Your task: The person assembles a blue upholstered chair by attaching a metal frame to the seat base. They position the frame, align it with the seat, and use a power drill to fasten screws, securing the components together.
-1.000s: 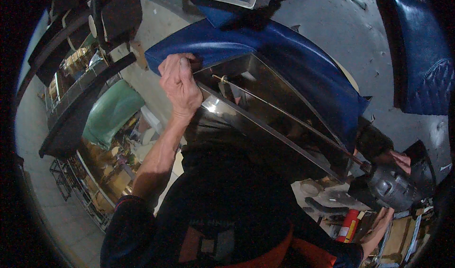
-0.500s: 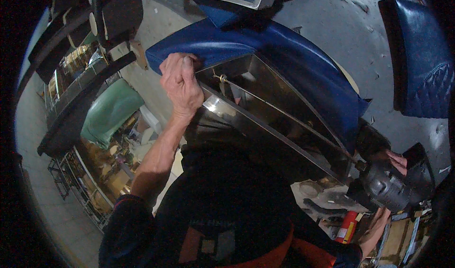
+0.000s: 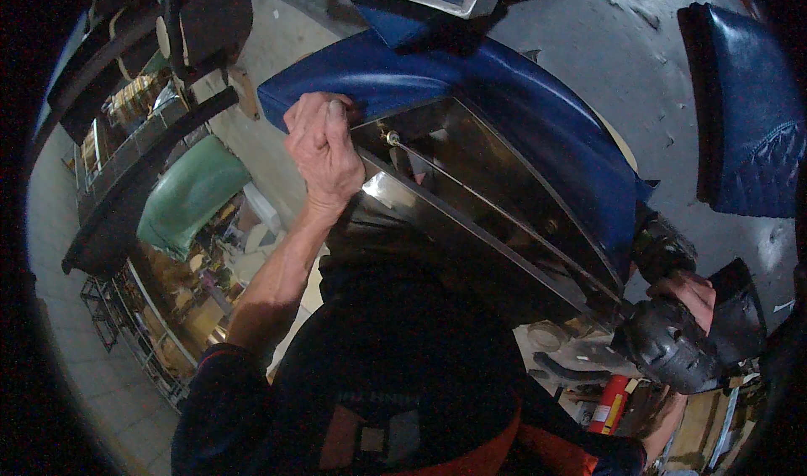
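A polished metal frame with raised walls [image 3: 471, 211] lies slantwise in front of my body, against a blue padded cushion [image 3: 370, 76]. My left hand [image 3: 326, 152] is closed over the frame's upper left corner. At the lower right, my right hand [image 3: 685, 295] is wrapped round a black power drill [image 3: 672, 341], whose body hides much of the hand. From the drill a long thin rod [image 3: 504, 214] runs through the inside of the frame. Its far end meets a small shiny fastener [image 3: 392, 138] near my left hand. I cannot make out the fastener's exact kind.
Another blue padded panel [image 3: 748, 114] lies at the far right on the grey surface. A metal-edged blue piece [image 3: 454, 5] is at the top. On the left are a green padded piece [image 3: 193, 194] and dark curved parts [image 3: 139, 194]. A red cylinder [image 3: 609, 400] lies below the drill.
The drill and my right hand have shifted slightly left and down, and the rod has shifted with them. My left hand keeps its grip on the frame's corner.
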{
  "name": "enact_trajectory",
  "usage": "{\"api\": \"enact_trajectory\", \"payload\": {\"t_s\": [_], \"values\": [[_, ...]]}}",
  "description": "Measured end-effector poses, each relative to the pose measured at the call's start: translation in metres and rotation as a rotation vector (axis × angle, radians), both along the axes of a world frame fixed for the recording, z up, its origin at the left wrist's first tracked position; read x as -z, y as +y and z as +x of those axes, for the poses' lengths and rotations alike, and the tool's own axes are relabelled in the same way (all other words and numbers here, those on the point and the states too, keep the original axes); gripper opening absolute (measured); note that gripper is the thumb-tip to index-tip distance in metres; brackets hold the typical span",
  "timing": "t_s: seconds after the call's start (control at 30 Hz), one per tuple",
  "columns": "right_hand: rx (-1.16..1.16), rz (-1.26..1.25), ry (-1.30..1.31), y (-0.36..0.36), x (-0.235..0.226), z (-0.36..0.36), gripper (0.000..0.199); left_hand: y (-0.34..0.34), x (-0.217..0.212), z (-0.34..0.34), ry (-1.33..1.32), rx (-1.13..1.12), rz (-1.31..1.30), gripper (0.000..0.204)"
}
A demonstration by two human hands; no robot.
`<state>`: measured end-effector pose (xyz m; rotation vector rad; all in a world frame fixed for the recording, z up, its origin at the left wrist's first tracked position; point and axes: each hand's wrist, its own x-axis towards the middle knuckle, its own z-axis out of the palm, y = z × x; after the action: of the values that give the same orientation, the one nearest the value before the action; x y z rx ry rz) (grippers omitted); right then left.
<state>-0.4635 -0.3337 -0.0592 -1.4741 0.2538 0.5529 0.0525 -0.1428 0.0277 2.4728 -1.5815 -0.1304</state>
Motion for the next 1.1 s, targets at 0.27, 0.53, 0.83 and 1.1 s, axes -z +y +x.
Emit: {"api": "enact_trajectory", "payload": {"t_s": [0.27,0.53,0.83,1.1], "values": [[0.162,0.046,-0.241,-0.001,-0.016,0.044,0.031,0.001,0.002,0.002,0.026,-0.008,0.008,0.029],[0.211,-0.027,-0.176,0.013,-0.018,0.033,0.029,0.005,-0.001,0.003,0.030,-0.011,0.051,0.044],[0.133,-0.090,-0.093,0.013,-0.022,0.035,0.039,0.008,-0.001,0.001,0.034,-0.004,0.032,0.039],[0.152,-0.066,-0.101,0.019,-0.016,0.022,0.045,0.009,-0.001,0.001,0.034,0.001,0.042,0.035]]}}
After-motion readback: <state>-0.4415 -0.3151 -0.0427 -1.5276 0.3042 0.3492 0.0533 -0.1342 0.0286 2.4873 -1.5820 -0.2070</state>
